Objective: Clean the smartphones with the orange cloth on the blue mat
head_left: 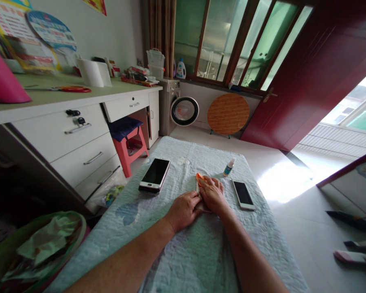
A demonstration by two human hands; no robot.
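Observation:
Both my hands rest together in the middle of a table covered by a pale green quilted cloth (183, 252). My right hand (212, 193) presses an orange cloth (199, 176) onto a flat white object, mostly hidden under it. My left hand (184, 209) is curled beside it, fingers on that object's near edge. A large dark-screened phone (155, 174) lies to the left. A smaller white phone (243, 194) lies to the right. A small spray bottle (229, 167) stands just beyond my right hand.
A white desk with drawers (79, 134) runs along the left, a pink stool (128, 140) under it. A green basket of rubbish (33, 252) sits at lower left. A washing machine (178, 106), a round wooden tabletop (228, 114) and a red door (317, 73) stand behind.

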